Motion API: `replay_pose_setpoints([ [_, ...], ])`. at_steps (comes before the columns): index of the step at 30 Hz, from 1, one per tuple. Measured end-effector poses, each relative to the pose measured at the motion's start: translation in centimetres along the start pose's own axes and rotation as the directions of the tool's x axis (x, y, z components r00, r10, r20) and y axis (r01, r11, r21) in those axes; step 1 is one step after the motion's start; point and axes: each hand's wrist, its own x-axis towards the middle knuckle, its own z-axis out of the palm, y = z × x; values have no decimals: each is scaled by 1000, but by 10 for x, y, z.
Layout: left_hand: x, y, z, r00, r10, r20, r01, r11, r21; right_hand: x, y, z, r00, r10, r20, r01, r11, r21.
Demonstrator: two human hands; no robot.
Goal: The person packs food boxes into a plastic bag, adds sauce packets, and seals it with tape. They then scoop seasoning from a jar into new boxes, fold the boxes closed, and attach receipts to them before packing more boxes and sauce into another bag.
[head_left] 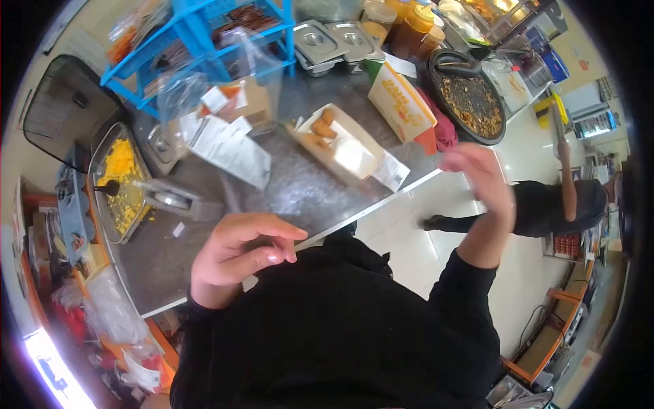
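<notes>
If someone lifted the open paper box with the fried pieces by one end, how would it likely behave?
The open paper box looks thin-walled and long, so it would probably flex or sag if held by one end. It holds only a few fried pieces bunched at one end, so it is likely light, and the pieces could slide. On the steel counter it would probably push easily.

We have one fisheye view, worn on the head, tilted steeply down over our own black-sleeved chest; the steel counter lies close toward eleven o'clock; the floor runs off toward three.
</notes>
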Motion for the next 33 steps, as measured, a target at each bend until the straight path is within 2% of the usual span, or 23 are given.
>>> replay_pose_setpoints([
  [1, 13, -8, 9, 997, -66, -26, 67, 998, 16, 18, 64, 4, 993, 107, 44, -82, 919, -385],
  [2, 34, -20, 29, 992, -103, -73, 101, 994, -34, 27, 148, 23, 957, 221, 187, -57, 778, -625],
  [3, 47, -23, 35, 994, -84, -69, 85, 996, 1, 33, 167, 32, 905, 353, 238, -120, 749, -652],
  [4, 57, -23, 40, 995, -68, -70, 71, 997, 35, 30, 169, 35, 920, 275, 278, -25, 751, -660],
  [7, 74, -23, 57, 987, -75, -144, 81, 996, 34, 43, 129, 4, 791, 321, 521, -42, 878, -477],
  [10, 80, -28, 57, 985, -81, -150, 89, 995, 48, 67, 111, -37, 885, 208, 417, 43, 855, -517],
  [12, 84, -31, 56, 990, -70, -120, 81, 993, 91, 94, 96, -63, 982, 137, 127, -30, 790, -612],
  [14, 96, -25, 65, 985, -66, -161, 91, 984, 156, 139, 110, -98, 996, -80, -36, 48, 841, -539],
  [15, 101, -23, 72, 979, -72, -189, 108, 977, 186, 167, 129, -110, 967, -166, -193, 51, 870, -490],
  [16, 104, -27, 79, 979, -12, -203, 52, 980, 192, 194, 140, -127, 961, -139, -239, 6, 874, -486],
  [17, 107, -32, 84, 973, 13, -230, 26, 986, 165, 227, 165, -145, 960, -135, -244, 4, 881, -473],
  [19, 116, -47, 99, 953, 72, -295, -37, 992, 121, 290, 204, -171, 949, -111, -294, -83, 813, -576],
  [21, 122, -65, 117, 884, 179, -432, -88, 971, 223, 353, 249, -188, 946, -97, -308, -118, 784, -609],
  [22, 130, -76, 127, 837, 237, -493, -106, 955, 278, 376, 259, -195, 965, -20, -263, -144, 795, -590],
  [25, 161, -105, 168, 747, 298, -595, -212, 954, 213, 421, 295, -191, 983, -64, -172, -41, 838, -544],
  [26, 175, -117, 178, 739, 340, -582, -234, 939, 251, 427, 300, -190, 992, -36, -121, -32, 858, -512],
  [27, 191, -127, 195, 695, 288, -659, -239, 957, 166, 422, 291, -188, 997, 2, -81, -40, 877, -478],
  [29, 224, -140, 215, 727, 210, -654, -147, 978, 150, 417, 281, -182, 989, 83, -125, -138, 824, -549],
  [31, 251, -147, 227, 801, 90, -592, 11, 986, 165, 432, 306, -185, 991, -74, -115, -19, 760, -650],
  [33, 280, -153, 240, 843, -88, -531, 113, 993, 16, 424, 287, -195, 988, 13, -157, -111, 759, -642],
])
